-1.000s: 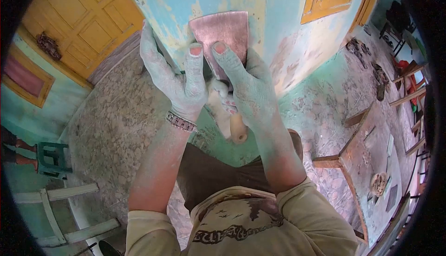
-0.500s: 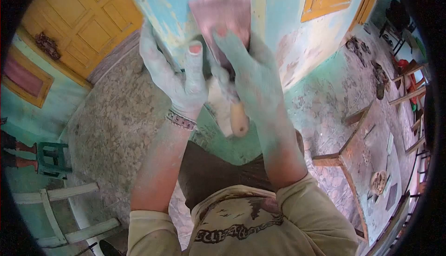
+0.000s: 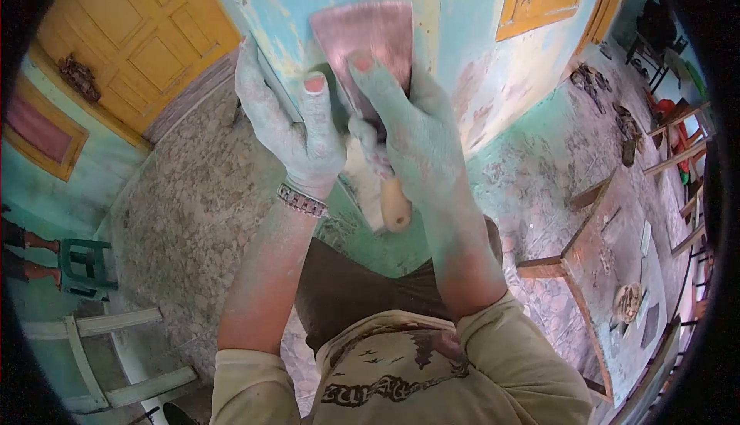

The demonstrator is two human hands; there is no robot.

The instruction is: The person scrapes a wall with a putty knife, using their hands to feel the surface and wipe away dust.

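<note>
A wide-bladed paint scraper (image 3: 378,30) is gripped in my right hand (image 3: 425,134). My thumb presses along its metal blade, and the light wooden handle sticks out below my palm. The blade lies over the pale blue wall (image 3: 461,10), which has worn, cream-coloured patches. My left hand (image 3: 297,134) is open, thumb and fingers apart, at the wall's corner just left of the scraper; some of its fingers are hidden. Pale dust coats both hands and forearms.
A yellow door (image 3: 146,40) is at the upper left, above a stone-patterned floor (image 3: 193,163). Wooden frame pieces (image 3: 116,321) lie lower left, near a green stool (image 3: 86,267). On the right, a table (image 3: 597,278) holds a small bowl (image 3: 627,302). Sandals (image 3: 590,86) lie beyond it.
My right hand and the scraper have shifted slightly down along the wall. My left hand stays at the corner, almost unmoved.
</note>
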